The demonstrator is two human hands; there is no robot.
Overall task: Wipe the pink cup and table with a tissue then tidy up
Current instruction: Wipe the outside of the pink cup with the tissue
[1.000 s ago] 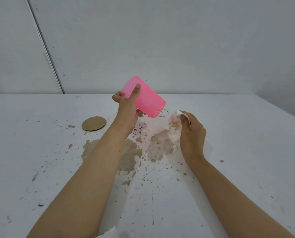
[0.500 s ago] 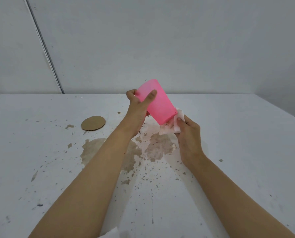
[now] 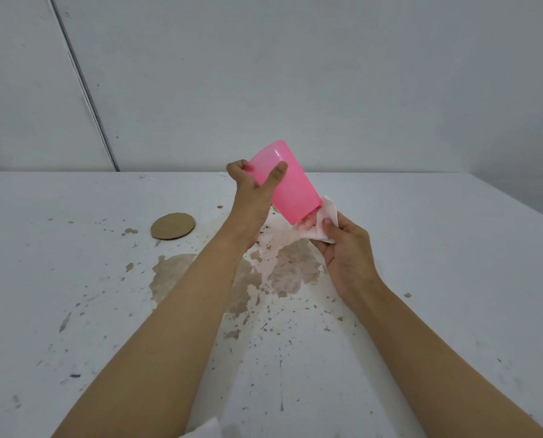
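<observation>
My left hand (image 3: pixel 254 194) grips the pink cup (image 3: pixel 290 188) by its base, holding it tilted above the table with the mouth pointing down and to the right. My right hand (image 3: pixel 346 251) pinches a white tissue (image 3: pixel 319 222), stained brown, against the cup's rim. Part of the tissue is hidden behind the cup's mouth. Below both hands the white table (image 3: pixel 437 248) carries a wide brown spill (image 3: pixel 282 270) with many small splashes.
A round cardboard coaster (image 3: pixel 173 226) lies on the table to the left of the spill. A corner of white paper (image 3: pixel 205 429) shows at the bottom edge. A grey wall stands behind the table's far edge.
The cup has been raised and turned more upright, mouth down. My right hand lifted the tissue off the table and brought it up against the cup's rim.
</observation>
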